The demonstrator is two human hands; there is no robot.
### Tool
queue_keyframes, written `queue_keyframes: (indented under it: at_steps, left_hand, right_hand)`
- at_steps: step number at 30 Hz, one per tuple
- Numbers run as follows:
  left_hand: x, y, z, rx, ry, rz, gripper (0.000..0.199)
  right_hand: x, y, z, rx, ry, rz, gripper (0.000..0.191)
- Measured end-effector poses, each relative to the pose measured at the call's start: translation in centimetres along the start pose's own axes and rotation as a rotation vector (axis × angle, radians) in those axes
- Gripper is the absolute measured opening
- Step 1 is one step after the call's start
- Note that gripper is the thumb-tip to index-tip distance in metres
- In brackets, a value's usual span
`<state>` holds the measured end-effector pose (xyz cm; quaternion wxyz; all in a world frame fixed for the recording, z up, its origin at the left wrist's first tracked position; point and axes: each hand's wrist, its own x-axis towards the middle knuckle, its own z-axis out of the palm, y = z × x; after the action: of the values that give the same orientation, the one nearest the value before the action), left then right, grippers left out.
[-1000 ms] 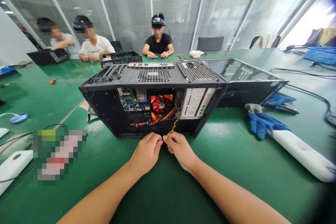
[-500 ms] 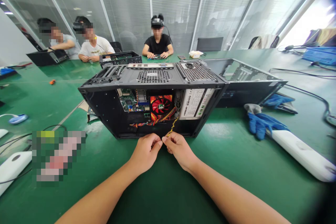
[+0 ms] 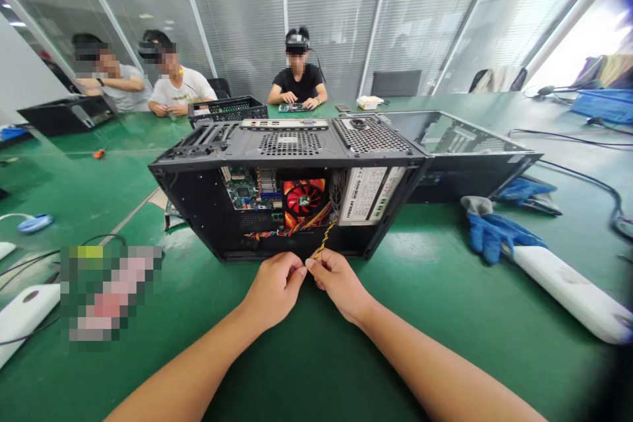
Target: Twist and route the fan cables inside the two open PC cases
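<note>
Just in front of an open computer case [image 3: 287, 163], my two hands meet with fingertips nearly touching. My right hand [image 3: 339, 280] is closed in a pinch on a twisted yellow-and-black cable [image 3: 328, 235], which runs out of the case. My left hand [image 3: 275, 287] is also pinched, at the cable's end; whatever lies between its fingers is hidden. Inside the case are a red-and-black fan [image 3: 303, 201], a motherboard [image 3: 243, 192], a bundle of coloured wires [image 3: 284, 231] and a labelled power supply [image 3: 370, 196].
Right of the case stand a black side housing [image 3: 475, 175], blue work gloves [image 3: 499, 234] and a white power bank-like block [image 3: 568, 290]. An orange piece [image 3: 99, 153] and a blue oval device [image 3: 34, 223] lie left. Three people sit across the green table [image 3: 395, 336].
My hands and the cable hold almost still. At the far left, a co-worker's black case has shifted left, and that person's arms have lifted.
</note>
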<state>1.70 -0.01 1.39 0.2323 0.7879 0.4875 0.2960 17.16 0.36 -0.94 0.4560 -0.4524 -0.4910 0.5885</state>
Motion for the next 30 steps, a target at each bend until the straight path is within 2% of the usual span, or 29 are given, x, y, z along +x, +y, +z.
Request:
queue_keyframes:
  at_steps: [8,10,15,18,24,30]
  left_hand:
    - [0.57,-0.53,0.01,-0.29,-0.112,-0.213,0.018]
    - [0.5,-0.53,0.03,-0.306,-0.115,-0.215,0.018]
    - [0.08,0.05,0.01,-0.211,-0.016,-0.089,0.015]
    - [0.0,0.15,0.02,-0.228,0.004,-0.071,0.011]
    - [0.24,-0.27,-0.06,-0.36,-0.05,-0.168,0.011]
    - [0.48,-0.19,-0.31,-0.659,-0.14,-0.325,0.017]
  right_hand:
    - [0.1,0.15,-0.1,-0.007,-0.018,0.005,0.032]
    - [0.12,0.15,-0.07,-0.002,-0.015,0.004,0.032]
    - [0.1,0.08,0.04,0.037,0.011,0.026,0.035]
    - [0.04,-0.02,0.05,0.044,0.009,0.024,0.036]
    - [0.03,-0.13,0.02,0.048,-0.011,0.022,0.034]
    - [-0.02,-0.14,0.0,0.056,-0.044,0.021,0.034]
